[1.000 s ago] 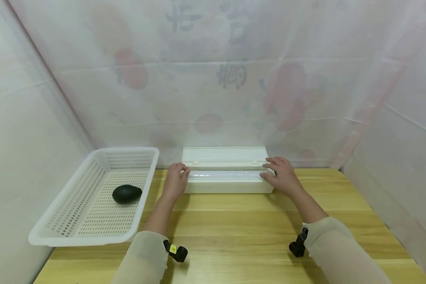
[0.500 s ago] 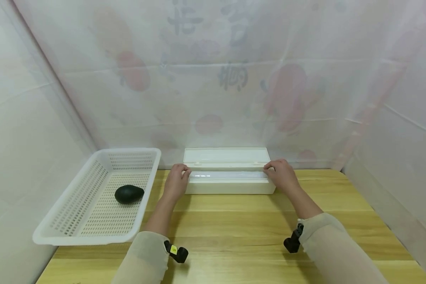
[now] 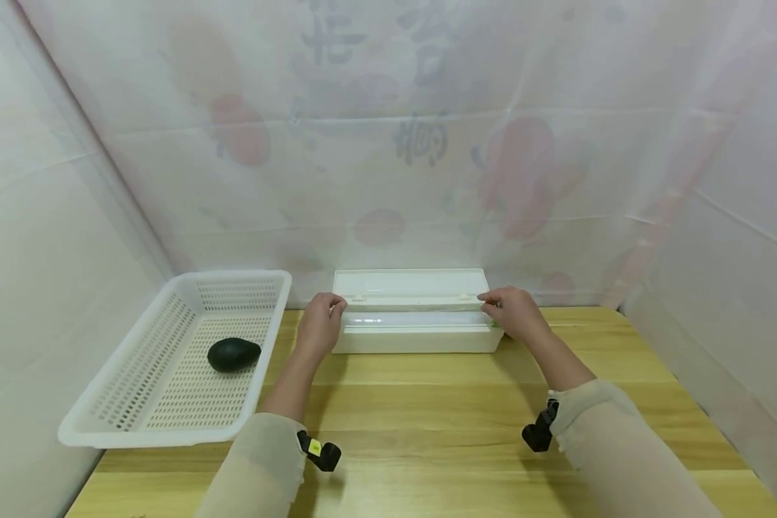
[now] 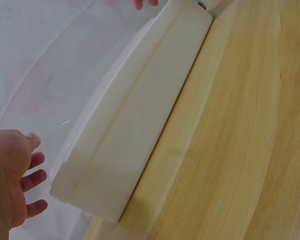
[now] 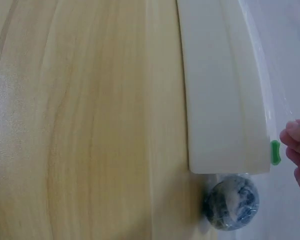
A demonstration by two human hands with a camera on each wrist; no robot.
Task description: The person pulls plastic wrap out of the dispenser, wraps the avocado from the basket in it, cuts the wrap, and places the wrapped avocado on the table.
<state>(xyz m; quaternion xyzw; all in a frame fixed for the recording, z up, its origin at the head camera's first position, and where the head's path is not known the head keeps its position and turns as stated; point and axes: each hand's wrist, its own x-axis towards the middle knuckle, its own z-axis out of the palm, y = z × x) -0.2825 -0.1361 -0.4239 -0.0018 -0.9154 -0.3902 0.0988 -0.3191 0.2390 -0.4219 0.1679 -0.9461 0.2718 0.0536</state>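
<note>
A long white cling film box (image 3: 417, 342) stands at the back of the table with its lid (image 3: 411, 280) raised. Inside lies a shiny roll of cling film (image 3: 414, 319). At the box's left end, my left hand (image 3: 320, 324) pinches the film between thumb and forefinger; its other fingers are loosely bent in the left wrist view. My right hand (image 3: 516, 315) pinches the film at the right end, thumb against forefinger. A green tab (image 5: 275, 152) sits on the box's edge beside those fingers. The film is clear, and its edges are hard to make out.
To the left, a white perforated basket (image 3: 275, 316) holds a dark green avocado-shaped item (image 3: 233, 355). A dark round thing in clear film (image 5: 232, 202) lies against the box's right end. A printed curtain (image 3: 388, 180) hangs right behind the box.
My right hand's fingers, spread over the box's right end before, have come together in a pinch and lifted slightly. The left hand has hardly moved. Box and basket stay put.
</note>
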